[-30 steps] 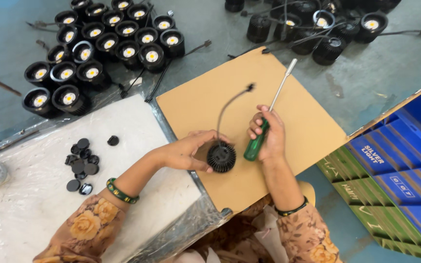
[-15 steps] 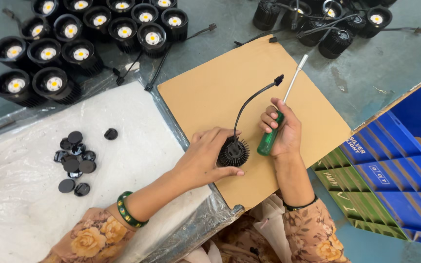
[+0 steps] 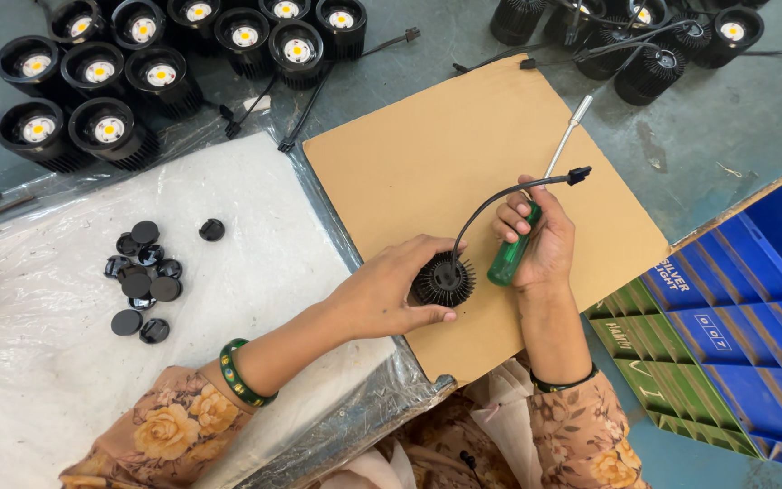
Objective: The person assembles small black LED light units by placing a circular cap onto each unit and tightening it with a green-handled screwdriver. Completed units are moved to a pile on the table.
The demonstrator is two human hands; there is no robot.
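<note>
1. Grey surface (image 3: 753, 118) carries everything; most of the left is covered by a white plastic-wrapped sheet (image 3: 38, 362), which looks like a clean staging area for small parts.
2. Tan cardboard sheet (image 3: 445, 154) lies in the middle, likely a work pad so parts don't scrape the surface; both hands work over its lower half.
3. Blue and green divided crate (image 3: 726, 353) sits at the right edge, slanted, near the right forearm, within reach.
4. Cluster of black round lamps with yellow centres (image 3: 101, 91) stands top left, faces up; a second group of finned black units with cables (image 3: 635, 45) sits top right, well apart from the hands.
5. Left hand (image 3: 391, 294) grips the black finned heat sink (image 3: 443, 281) from the left side, fingers curled around its rim, pressing it down on the cardboard sheet to steady it.
6. Right hand (image 3: 540, 240) is closed around the green-handled screwdriver (image 3: 513, 249), metal shaft pointing up and away, not on the heat sink; just right of it, apart.
7. Black cable (image 3: 500, 195) arcs from the heat sink's top up past the right-hand fingers, connector end free.
8. Small black round caps (image 3: 142, 281) lie piled on the white sheet, well left of the left hand.
</note>
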